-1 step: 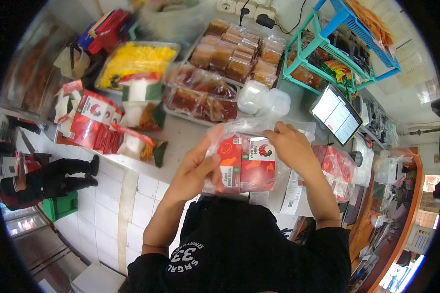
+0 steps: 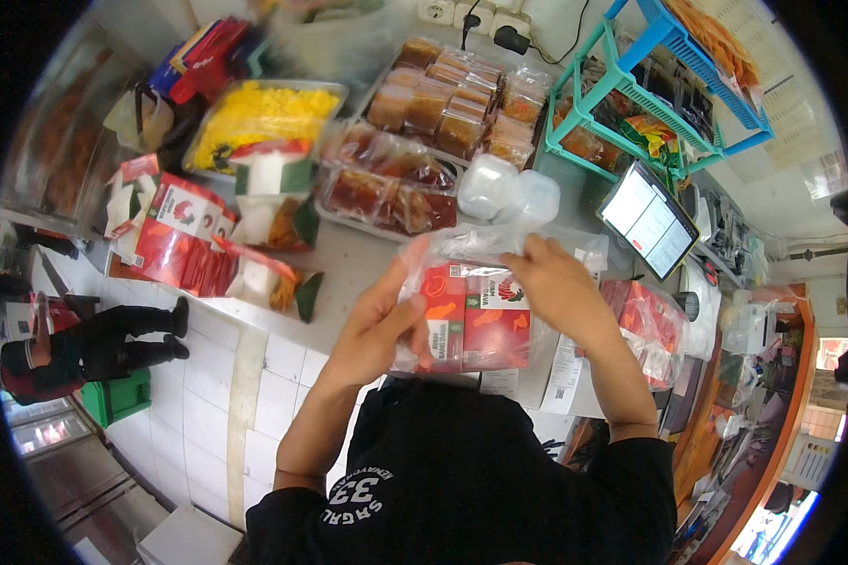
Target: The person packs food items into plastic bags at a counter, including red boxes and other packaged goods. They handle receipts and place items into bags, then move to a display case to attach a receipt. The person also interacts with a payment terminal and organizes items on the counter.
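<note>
Red printed carton, sheathed in a clear plastic bag, sits between a worker's two hands at the near edge of a grey counter, just ahead of a black shirt. At far left, a person in dark clothes stands by a green bin; nearer, a group of flat red cartons lies on the counter beside open food boxes with green flaps. The left hand holds the bagged carton's left side, thumb across its edge and index finger stretched up along the film. The carton's upper face looks nearly square, so no clear long axis can be told; its sides run roughly in line with the worker's body. It lies to the right of the left hand, which is the nearer at mid-height, and below and left of the right hand, whose bunched fingers appear to pinch film at the upper right corner. Farther right stand a lit tablet and another bagged red carton. Compared with the earlier frame, the right fingertips reach slightly farther left, covering more of the white label; the left hand looks almost unchanged.
</note>
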Action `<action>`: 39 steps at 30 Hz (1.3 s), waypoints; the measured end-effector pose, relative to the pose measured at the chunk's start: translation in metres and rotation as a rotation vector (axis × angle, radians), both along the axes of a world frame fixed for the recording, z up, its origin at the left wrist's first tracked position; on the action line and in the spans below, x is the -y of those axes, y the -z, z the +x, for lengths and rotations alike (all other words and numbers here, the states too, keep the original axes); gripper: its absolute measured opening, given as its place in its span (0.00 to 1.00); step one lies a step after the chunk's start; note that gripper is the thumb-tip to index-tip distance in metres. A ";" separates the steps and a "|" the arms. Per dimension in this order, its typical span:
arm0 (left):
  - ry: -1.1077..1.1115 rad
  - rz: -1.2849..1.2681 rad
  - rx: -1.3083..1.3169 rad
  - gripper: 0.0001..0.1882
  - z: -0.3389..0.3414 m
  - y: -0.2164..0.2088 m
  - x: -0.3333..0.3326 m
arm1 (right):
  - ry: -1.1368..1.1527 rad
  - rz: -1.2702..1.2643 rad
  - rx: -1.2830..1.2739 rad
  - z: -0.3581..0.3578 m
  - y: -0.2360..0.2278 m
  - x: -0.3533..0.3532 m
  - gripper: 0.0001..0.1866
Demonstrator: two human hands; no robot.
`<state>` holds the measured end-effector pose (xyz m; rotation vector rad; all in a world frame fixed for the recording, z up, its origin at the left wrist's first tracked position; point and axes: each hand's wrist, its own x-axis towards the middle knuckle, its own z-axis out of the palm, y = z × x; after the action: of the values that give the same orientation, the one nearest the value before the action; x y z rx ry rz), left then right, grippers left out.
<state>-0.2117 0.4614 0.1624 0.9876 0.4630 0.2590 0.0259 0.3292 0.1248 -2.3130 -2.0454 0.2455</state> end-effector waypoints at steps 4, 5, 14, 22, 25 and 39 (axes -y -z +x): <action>0.010 0.029 0.034 0.31 0.005 0.004 0.008 | -0.132 0.216 0.003 -0.016 0.041 -0.041 0.14; 0.043 0.077 0.033 0.31 0.005 0.004 0.010 | -0.100 0.128 0.028 -0.011 0.058 -0.058 0.12; 0.005 0.122 0.030 0.31 -0.009 0.002 0.012 | 0.013 -0.125 -0.158 0.007 0.061 -0.051 0.09; 0.045 0.153 0.033 0.31 -0.005 -0.003 0.017 | 0.020 -0.472 -0.361 0.008 0.057 -0.060 0.40; 0.004 0.166 0.014 0.32 -0.006 -0.003 0.017 | -0.188 -0.180 -0.502 0.002 0.052 -0.067 0.47; -0.139 0.164 -0.041 0.38 -0.026 -0.010 0.028 | 0.228 -0.452 0.155 0.033 -0.007 0.044 0.36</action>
<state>-0.2380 0.4330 0.1720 1.1238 0.5559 0.4072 0.0585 0.2856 0.1314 -2.8869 -1.9229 0.5886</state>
